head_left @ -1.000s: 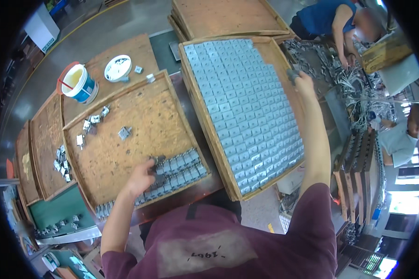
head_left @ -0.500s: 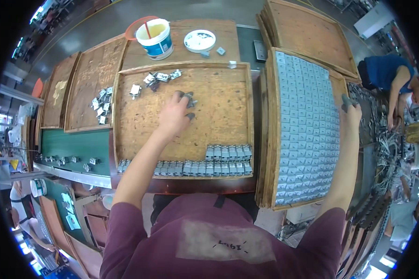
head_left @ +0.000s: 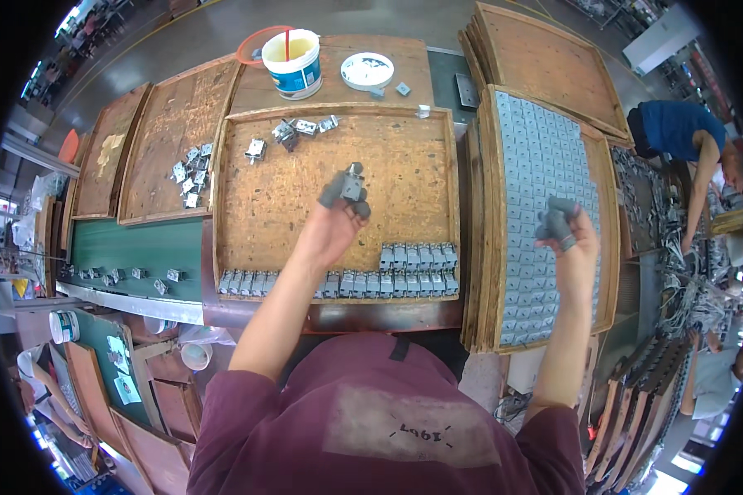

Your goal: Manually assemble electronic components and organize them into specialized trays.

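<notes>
My left hand (head_left: 338, 219), with grey covers on its fingertips, is turned palm up over the middle wooden tray (head_left: 289, 227). Its fingers grip a small metal switch-like part (head_left: 352, 186) with a boxy grey body. Over the right-hand tray (head_left: 607, 272) hovers my right hand (head_left: 568, 231), also in grey finger covers, its fingers pinched together; whatever they may hold is hidden. Beneath it lie close rows of flat light-grey square pieces (head_left: 532, 177). Similar metal parts (head_left: 421, 257) stand in rows along the middle tray's near edge, and several loose ones (head_left: 305, 127) lie at its far left.
Behind the middle tray stand a white and blue bucket (head_left: 295, 70) with a red stick and a white lid (head_left: 367, 71). More parts lie in the left tray (head_left: 165, 140) and on a green surface (head_left: 132, 243). A co-worker (head_left: 677, 132) bends over metal pieces at right.
My left hand has turned palm up and moved slightly right and nearer, showing the part. My right hand has shifted left from the right tray's edge to above the grey pieces.
</notes>
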`<move>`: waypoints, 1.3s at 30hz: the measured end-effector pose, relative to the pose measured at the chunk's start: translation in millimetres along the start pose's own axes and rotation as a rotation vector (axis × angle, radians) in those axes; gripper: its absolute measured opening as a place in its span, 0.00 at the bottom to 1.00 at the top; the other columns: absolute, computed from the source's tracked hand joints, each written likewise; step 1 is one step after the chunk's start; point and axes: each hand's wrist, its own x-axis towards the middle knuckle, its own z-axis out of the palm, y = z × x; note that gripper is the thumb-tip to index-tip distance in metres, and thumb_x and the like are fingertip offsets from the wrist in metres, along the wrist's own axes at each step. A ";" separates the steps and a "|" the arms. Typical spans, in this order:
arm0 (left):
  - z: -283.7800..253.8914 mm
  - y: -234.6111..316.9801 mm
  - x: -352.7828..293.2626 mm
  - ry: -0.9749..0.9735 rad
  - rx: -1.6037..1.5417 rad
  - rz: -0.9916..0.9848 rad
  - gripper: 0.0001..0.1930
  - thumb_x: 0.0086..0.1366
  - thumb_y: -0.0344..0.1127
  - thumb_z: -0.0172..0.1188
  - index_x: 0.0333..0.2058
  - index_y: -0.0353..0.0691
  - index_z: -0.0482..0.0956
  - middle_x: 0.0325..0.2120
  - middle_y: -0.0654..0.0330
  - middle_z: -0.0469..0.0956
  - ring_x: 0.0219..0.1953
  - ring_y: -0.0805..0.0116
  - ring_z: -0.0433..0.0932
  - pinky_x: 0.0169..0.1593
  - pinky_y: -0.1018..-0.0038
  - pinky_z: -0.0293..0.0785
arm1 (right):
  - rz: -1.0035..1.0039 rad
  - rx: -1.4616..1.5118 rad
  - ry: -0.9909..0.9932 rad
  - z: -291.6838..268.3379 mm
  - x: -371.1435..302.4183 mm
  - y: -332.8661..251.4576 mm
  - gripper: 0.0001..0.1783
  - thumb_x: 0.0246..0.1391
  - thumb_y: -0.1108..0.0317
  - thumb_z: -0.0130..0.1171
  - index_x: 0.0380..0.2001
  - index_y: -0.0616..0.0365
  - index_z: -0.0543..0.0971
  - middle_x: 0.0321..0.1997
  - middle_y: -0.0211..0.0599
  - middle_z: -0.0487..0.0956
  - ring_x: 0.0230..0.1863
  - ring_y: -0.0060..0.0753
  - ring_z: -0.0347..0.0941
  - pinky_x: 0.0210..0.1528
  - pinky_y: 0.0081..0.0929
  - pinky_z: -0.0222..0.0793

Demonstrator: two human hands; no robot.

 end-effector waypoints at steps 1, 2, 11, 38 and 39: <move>3.2 -4.1 -7.3 0.001 -0.002 -0.001 0.19 0.66 0.35 0.60 0.55 0.44 0.74 0.31 0.67 0.74 0.27 0.78 0.70 0.31 0.80 0.67 | 0.002 -0.002 -0.001 7.4 -5.5 0.9 0.13 0.61 0.68 0.59 0.47 0.63 0.77 0.34 0.34 0.78 0.29 0.22 0.73 0.28 0.21 0.70; 5.8 -7.7 -13.4 -0.042 0.177 0.054 0.20 0.66 0.34 0.60 0.56 0.45 0.74 0.30 0.68 0.74 0.27 0.78 0.70 0.32 0.80 0.67 | -0.031 0.002 -0.063 13.3 -9.9 2.9 0.13 0.61 0.68 0.59 0.47 0.62 0.77 0.35 0.35 0.79 0.30 0.23 0.74 0.29 0.22 0.72; 39.6 -0.7 -70.3 -0.140 1.180 0.392 0.20 0.63 0.24 0.61 0.55 0.39 0.74 0.46 0.60 0.71 0.51 0.72 0.72 0.51 0.73 0.72 | 0.026 0.154 -0.185 83.8 -53.8 4.1 0.18 0.57 0.71 0.63 0.50 0.61 0.74 0.39 0.33 0.79 0.36 0.24 0.77 0.36 0.25 0.78; 50.2 -25.3 -104.6 -0.294 1.078 0.365 0.33 0.53 0.17 0.58 0.61 0.34 0.67 0.53 0.48 0.68 0.51 0.48 0.71 0.54 0.65 0.70 | -0.748 -0.801 -0.304 111.3 -81.6 13.8 0.17 0.39 0.81 0.62 0.38 0.65 0.78 0.32 0.44 0.75 0.34 0.47 0.76 0.34 0.37 0.74; 51.9 -26.5 -105.4 -0.292 1.079 0.360 0.33 0.53 0.17 0.58 0.61 0.34 0.67 0.53 0.48 0.68 0.51 0.48 0.71 0.54 0.65 0.70 | -0.749 -0.783 -0.287 111.9 -82.4 12.6 0.18 0.39 0.80 0.62 0.39 0.65 0.78 0.32 0.44 0.75 0.33 0.47 0.76 0.34 0.37 0.74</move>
